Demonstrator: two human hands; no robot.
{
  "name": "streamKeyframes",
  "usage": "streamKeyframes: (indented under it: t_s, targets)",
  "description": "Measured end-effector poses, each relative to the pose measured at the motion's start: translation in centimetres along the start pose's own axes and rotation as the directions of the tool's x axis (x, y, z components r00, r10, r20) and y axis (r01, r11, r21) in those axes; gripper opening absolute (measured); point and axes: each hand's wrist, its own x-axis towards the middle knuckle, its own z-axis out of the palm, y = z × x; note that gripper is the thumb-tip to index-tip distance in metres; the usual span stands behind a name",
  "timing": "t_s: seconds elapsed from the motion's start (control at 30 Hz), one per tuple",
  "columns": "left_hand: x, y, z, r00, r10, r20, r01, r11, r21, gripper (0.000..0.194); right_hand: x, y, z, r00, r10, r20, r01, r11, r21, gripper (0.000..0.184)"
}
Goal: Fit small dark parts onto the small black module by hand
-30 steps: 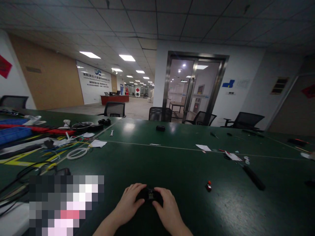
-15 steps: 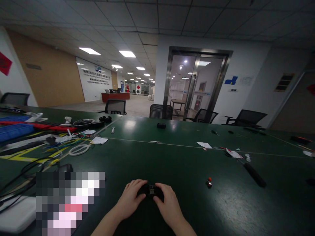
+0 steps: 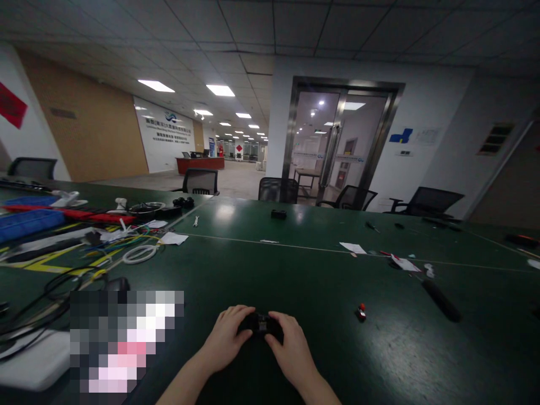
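Observation:
Both of my hands grip a small black object (image 3: 262, 323) low over the near part of the green table. It has a shiny, lighter patch at its middle; its exact kind is too dark to make out. My left hand (image 3: 230, 336) wraps its left end, thumb on the near side and fingers over the far side. Around the right end, my right hand (image 3: 290, 343) is closed in the same way. The fingers cover both ends of the object. To the right of my hands lies a small red and silver piece (image 3: 361, 313).
Tangled cables (image 3: 54, 287), a white box (image 3: 36, 360) and blue trays (image 3: 31, 225) crowd the table's left side. A small wrench (image 3: 196, 221) and a black block (image 3: 278, 214) lie farther back. At right are a black-handled tool (image 3: 441, 301) and paper (image 3: 405, 263).
The view has shifted slightly, so the room and table items appear a little to the right. My hands keep their hold on the black object, which seems tilted slightly differently.

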Motion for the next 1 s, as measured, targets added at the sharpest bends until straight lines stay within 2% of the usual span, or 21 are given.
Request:
streamKeyframes:
  t_s: [0.73,1.0]
  targets:
    - [0.11,0.42,-0.03,0.999,-0.031,0.011,0.03,0.999,0.019,0.054,-0.18,-0.52,-0.34,0.999,0.04,0.021,-0.04,0.999,0.004,0.042]
    - [0.08,0.42,0.01,1.0,-0.009,-0.015,0.009,1.0,0.008,0.04,-0.15,-0.29,-0.26,1.0,-0.018,0.003,0.018,1.0,0.001,0.044]
